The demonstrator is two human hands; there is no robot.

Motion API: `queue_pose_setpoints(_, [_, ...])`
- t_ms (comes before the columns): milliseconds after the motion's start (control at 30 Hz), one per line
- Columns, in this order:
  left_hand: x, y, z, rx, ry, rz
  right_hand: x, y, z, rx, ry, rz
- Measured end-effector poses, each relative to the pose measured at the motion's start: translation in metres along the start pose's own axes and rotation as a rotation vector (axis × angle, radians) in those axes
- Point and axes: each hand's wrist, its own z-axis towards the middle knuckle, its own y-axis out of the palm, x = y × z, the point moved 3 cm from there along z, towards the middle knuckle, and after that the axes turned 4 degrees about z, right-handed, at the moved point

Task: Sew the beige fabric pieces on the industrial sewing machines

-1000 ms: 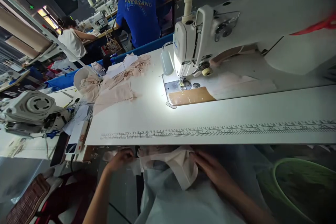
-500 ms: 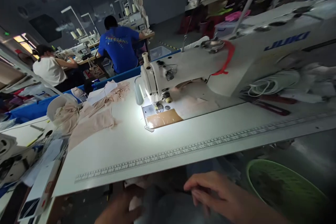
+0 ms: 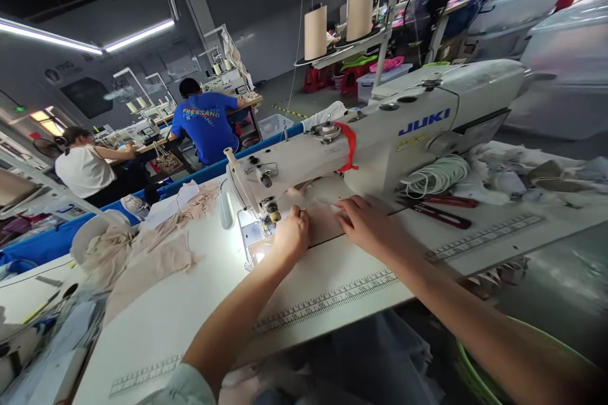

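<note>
My left hand [image 3: 293, 234] is at the sewing machine's bed, just right of the needle area, with its fingers closed on a thin beige fabric piece [image 3: 323, 223]. My right hand [image 3: 363, 220] pinches the same fabric at its right side, under the machine arm. Both hands partly cover the cloth, so its full outline is hidden. Above them stretches the white sewing machine [image 3: 304, 161], with a red strip [image 3: 350, 145] tied on its arm. A lamp lights the needle plate [image 3: 254, 234] at the left hand's far side.
Beige cut pieces [image 3: 156, 259] lie on the table's left beside a white bin [image 3: 85, 243]. A cord coil [image 3: 437, 175] and red-handled tools [image 3: 441, 214] rest on the right. A printed ruler [image 3: 332, 297] runs along the front edge. A green basket [image 3: 468, 364] stands below. Two people sit beyond.
Both hands have risen from below the table's front edge onto the machine bed and taken hold of the beige fabric. The view has shifted up and to the right.
</note>
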Motion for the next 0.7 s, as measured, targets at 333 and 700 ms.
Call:
queue_pose_setpoints(333, [-0.024, 0.007, -0.051, 0.066, 0.111, 0.297, -0.008, -0.006, -0.001, -0.048, -0.058, -0.055])
queue_pose_setpoints(700, [-0.098, -0.008, -0.144, 0.069, -0.004, 0.487, -0.007, -0.001, 0.006, -0.096, -0.107, -0.078])
